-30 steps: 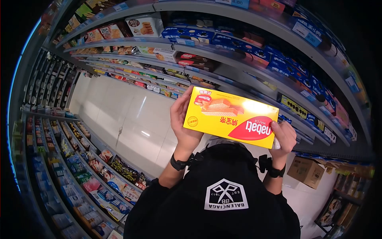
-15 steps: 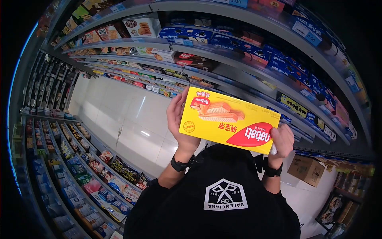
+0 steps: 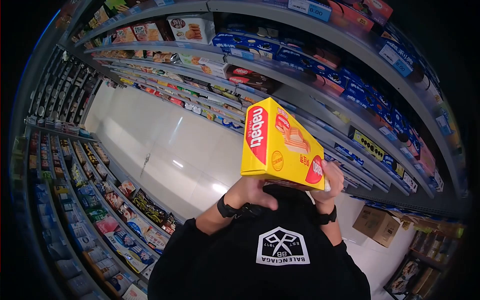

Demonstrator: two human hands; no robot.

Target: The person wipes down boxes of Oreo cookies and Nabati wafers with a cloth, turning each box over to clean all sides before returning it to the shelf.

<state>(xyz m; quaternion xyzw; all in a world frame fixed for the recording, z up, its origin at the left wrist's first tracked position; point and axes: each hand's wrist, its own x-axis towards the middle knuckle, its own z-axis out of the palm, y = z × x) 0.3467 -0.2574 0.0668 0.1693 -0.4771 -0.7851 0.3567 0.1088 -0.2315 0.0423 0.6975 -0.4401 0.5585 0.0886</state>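
Note:
A yellow Nabati wafer box (image 3: 295,145) is held up in front of my chest, tilted so that its red-labelled end panel faces up on the left. My right hand (image 3: 331,181) grips its right end, with fingers over the edge. My left hand (image 3: 255,194) is under the lower left corner of the box. Its thumb stretches out below the box, and the other fingers are hidden behind it. Dark bands circle both wrists.
Shelves of blue biscuit boxes (image 3: 305,60) curve across the top and right, with price labels (image 3: 395,59) along their edges. Snack packets fill another shelf (image 3: 115,220) at lower left. Pale tiled floor (image 3: 160,135) lies between them. A cardboard box (image 3: 376,226) stands at right.
The wafer box has turned from its broad front to show an end panel. My left hand has come off its left edge and dropped below it; my right hand keeps hold and has shifted left.

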